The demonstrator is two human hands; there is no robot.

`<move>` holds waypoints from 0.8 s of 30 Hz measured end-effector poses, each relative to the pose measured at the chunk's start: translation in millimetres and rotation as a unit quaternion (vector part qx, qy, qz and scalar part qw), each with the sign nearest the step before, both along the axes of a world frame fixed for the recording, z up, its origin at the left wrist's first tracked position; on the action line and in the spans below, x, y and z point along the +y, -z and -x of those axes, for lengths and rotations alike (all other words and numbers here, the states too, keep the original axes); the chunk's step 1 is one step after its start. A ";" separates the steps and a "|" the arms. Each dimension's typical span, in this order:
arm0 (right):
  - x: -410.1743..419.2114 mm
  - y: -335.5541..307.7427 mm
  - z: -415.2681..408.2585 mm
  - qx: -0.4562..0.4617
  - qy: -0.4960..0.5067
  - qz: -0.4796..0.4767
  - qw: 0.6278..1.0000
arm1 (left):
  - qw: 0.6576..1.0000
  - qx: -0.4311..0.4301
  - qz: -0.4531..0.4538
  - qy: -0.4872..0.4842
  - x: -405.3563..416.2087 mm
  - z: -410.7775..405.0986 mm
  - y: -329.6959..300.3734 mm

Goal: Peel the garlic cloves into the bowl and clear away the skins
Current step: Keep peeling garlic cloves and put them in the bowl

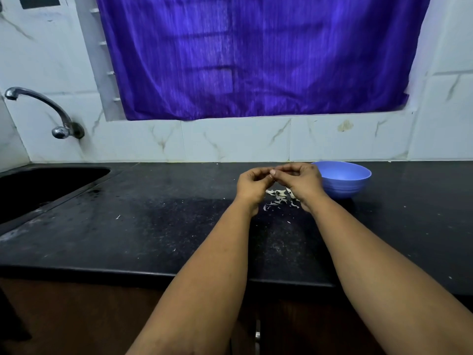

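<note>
My left hand (252, 184) and my right hand (299, 181) meet fingertip to fingertip above the black counter (153, 226), with curled fingers pinching something small between them. It is almost fully hidden, so I cannot tell whether it is a garlic clove. Below the hands lies a small heap of pale garlic skins and cloves (280, 197). A blue bowl (344, 179) stands just right of my right hand, near the back wall; its contents are hidden from this angle.
A dark sink (38, 188) is set into the counter at the left, with a metal tap (41, 108) on the tiled wall above it. Stray skin flecks (118, 217) dot the counter. A purple curtain (256, 55) hangs behind.
</note>
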State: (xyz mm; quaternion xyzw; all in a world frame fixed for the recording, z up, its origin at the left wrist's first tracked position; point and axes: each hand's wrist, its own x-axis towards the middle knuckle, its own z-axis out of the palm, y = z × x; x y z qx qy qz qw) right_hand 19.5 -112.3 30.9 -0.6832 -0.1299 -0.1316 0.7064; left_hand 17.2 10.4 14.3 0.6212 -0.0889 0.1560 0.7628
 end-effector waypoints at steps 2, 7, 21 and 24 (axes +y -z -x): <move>-2.3 -0.1 -0.5 0.008 0.002 -0.001 1.000 | 1.000 0.003 -0.014 -0.005 -0.1 -0.2 0.4; -1.4 -0.7 -2.2 0.005 0.019 0.024 1.000 | 0.999 0.005 -0.033 -0.012 -2.2 2.3 -0.6; 0.9 5.0 -11.3 -0.018 0.086 0.064 0.994 | 0.999 -0.008 -0.034 -0.033 -5.7 4.3 -2.8; 1.1 6.5 -14.9 -0.008 0.085 0.071 0.994 | 0.998 0.004 -0.021 -0.054 -6.2 2.9 -3.0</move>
